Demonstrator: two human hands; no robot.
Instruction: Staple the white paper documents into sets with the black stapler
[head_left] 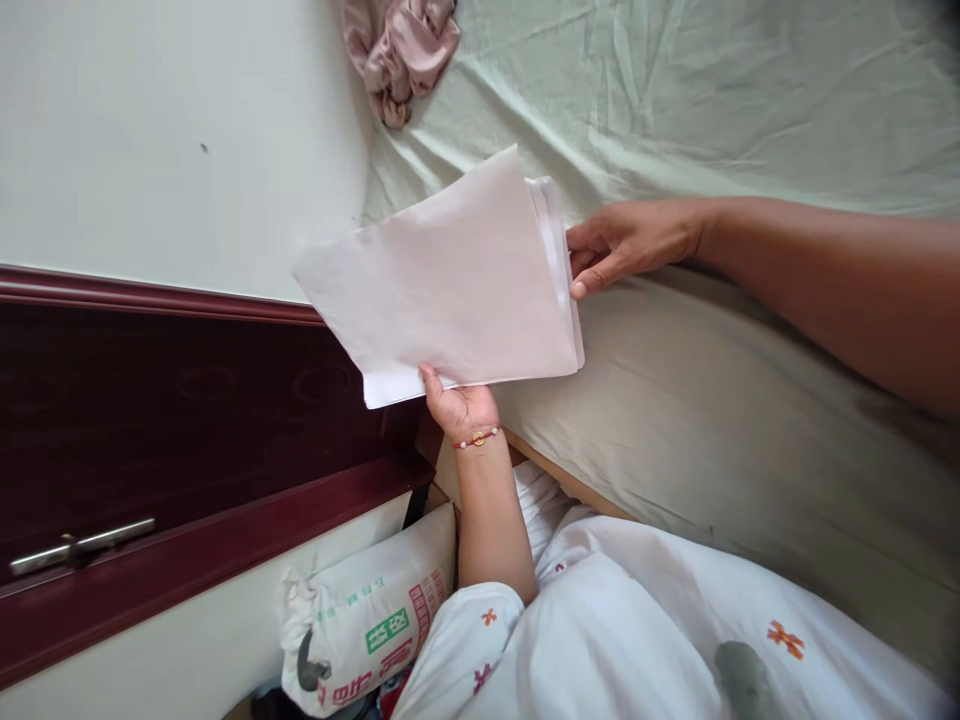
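A stack of white paper sheets (450, 280) is held up above the bed, tilted, with its loose edges fanned at the right. My left hand (461, 402), a red beaded bracelet (478, 438) at its wrist, grips the lower edge. Its thumb lies on the front and the other fingers are hidden behind the paper. From the right, my right hand (619, 245) closes on the stack's right edge. There the thumb shows beside the sheets, while the fingertips go partly out of sight behind them.
A pale green sheet (712, 100) covers the bed, with pink crumpled fabric (409, 50) at the top. On the left, a dark red wooden panel (187, 390) with a metal bolt (82, 545) runs along the white wall (172, 140). Below it lies a printed white sack (375, 620).
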